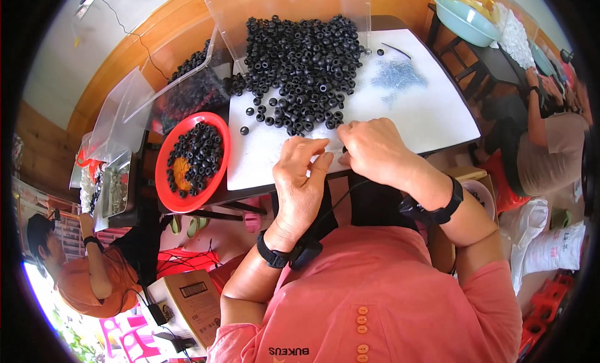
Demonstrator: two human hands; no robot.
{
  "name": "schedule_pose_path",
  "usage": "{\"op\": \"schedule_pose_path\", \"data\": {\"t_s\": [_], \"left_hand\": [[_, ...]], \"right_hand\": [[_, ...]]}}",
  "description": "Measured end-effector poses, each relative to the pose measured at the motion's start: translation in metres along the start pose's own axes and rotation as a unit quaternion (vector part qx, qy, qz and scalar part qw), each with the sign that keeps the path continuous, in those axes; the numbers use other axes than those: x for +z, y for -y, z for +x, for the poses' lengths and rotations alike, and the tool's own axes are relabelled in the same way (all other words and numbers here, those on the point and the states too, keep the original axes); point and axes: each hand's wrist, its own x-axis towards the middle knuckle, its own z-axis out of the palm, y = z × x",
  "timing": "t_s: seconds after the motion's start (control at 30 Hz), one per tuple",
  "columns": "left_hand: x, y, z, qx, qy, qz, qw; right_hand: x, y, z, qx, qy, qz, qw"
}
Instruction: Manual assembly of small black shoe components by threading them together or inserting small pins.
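Observation:
My left hand (299, 179) and my right hand (374, 145) are close together over the near edge of a white board (437, 113). The right fingers pinch a small black piece (344, 149), mostly hidden by them. My left thumb and forefinger come together; what they hold, if anything, is too small to make out. Just beyond my hands spreads a big heap of small round black pieces with holes (300, 69), spilling from a clear plastic bin (369, 13). Right of it lies a thin scatter of tiny bluish bits (399, 75), with a thin dark strip (396, 50) behind.
A red bowl (222, 175) of black pieces stands at the left, before another clear bin (197, 75) of them. One person (100, 275) sits at the far left, another (553, 144) at the right by a light-blue basin (465, 19). A cardboard box (187, 307) is at lower left.

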Motion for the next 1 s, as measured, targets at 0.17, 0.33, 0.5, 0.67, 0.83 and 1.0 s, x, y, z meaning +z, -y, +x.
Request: {"op": "schedule_pose_path", "data": {"t_s": [0.17,0.33,0.5,0.67,0.83,1.0], "left_hand": [[0.011,0.014,0.007,0.16,0.081,0.108,0.978],[0.015,0.015,0.013,0.16,0.095,0.137,0.973],[0.019,0.018,0.018,0.153,0.093,0.153,0.972],[0.027,0.016,0.021,0.132,0.075,0.155,0.976],[0.028,0.017,0.023,0.091,0.061,0.145,0.983],[0.032,0.017,0.022,0.094,0.061,0.136,0.984]], "right_hand": [[-0.006,-0.006,0.01,0.022,0.07,0.027,0.997],[-0.012,-0.016,0.012,0.059,0.069,0.103,0.991],[-0.021,-0.023,0.016,0.078,0.129,0.206,0.967],[-0.011,-0.032,0.009,0.064,0.067,0.245,0.965],[-0.007,-0.029,0.011,0.072,0.042,0.193,0.978],[-0.003,-0.038,0.012,0.04,0.067,0.186,0.98]]}}
